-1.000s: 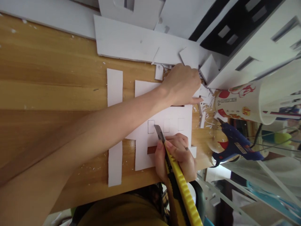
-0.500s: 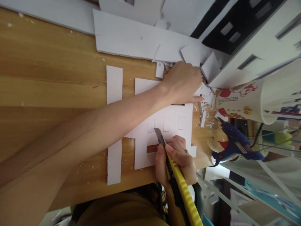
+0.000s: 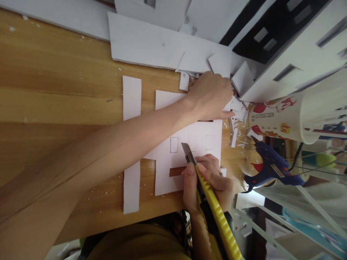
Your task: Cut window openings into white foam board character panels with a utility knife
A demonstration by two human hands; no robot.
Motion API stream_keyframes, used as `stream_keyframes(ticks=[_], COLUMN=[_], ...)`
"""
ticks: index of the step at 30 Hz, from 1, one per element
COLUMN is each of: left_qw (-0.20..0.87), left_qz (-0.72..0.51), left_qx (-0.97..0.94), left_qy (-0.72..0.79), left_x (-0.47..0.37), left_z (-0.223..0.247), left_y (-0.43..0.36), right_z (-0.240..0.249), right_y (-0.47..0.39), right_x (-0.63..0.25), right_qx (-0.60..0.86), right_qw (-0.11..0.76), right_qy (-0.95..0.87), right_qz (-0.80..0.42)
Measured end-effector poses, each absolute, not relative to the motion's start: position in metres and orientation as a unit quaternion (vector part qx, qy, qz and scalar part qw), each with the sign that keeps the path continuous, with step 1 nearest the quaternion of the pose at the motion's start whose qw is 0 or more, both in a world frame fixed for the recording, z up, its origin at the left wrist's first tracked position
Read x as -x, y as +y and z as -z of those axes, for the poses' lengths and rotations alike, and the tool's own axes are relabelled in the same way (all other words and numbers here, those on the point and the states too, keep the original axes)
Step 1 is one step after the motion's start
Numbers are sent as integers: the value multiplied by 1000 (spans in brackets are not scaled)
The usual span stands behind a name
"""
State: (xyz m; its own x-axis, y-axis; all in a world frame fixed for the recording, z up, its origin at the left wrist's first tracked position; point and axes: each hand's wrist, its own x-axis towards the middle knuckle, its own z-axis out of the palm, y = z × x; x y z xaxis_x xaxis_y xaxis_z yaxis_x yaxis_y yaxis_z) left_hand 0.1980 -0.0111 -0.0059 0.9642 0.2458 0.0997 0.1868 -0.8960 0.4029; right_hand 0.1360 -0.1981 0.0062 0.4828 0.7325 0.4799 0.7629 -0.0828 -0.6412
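- Since half a second ago, the blade (image 3: pixel 187 150) of our utility knife (image 3: pixel 216 206) shifts from the edge of the left pencilled rectangle (image 3: pixel 174 144) to the space between it and the middle rectangle (image 3: pixel 192 142), and our right hand (image 3: pixel 221 186) shifts along with it
- We judge that no cut is running on the left outline now; whether the tip touches the surface we cannot tell
- Our right hand's grip is clenched around the knife's yellow handle
- Our left hand (image 3: pixel 213 94) is curled over the far right part of the white sheet (image 3: pixel 162 182); its fingertips are hidden, so we cannot tell whether that grip grasps anything
- The sheet lies flat on the tabletop (image 3: pixel 67 83), under both hands, with a brown cut-out (image 3: pixel 175 172) near our body
- Our left forearm (image 3: pixel 121 141) crosses a white strip (image 3: pixel 131 191) and hides part of the sheet; the blade partly covers the middle rectangle
- Offcuts (image 3: pixel 238 112) crowd the sheet's right side, near a printed paper cup (image 3: pixel 282 115) and a blue glue gun (image 3: pixel 273 164)
- A long white board (image 3: pixel 141 39) lies beyond the sheet
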Motion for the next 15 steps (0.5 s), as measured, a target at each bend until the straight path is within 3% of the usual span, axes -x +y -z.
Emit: stream_keyframes(ticks=[15], left_qw=[188], left_qz=[-127], left_qx=[-967], left_qy=[115], left_x=[-197], left_z=[8], left_y=[-13], right_z=[0], right_y=[-192], right_x=[-140], right_qx=[718], right_qw=[470], right_qy=[-514], right_qz=[-14])
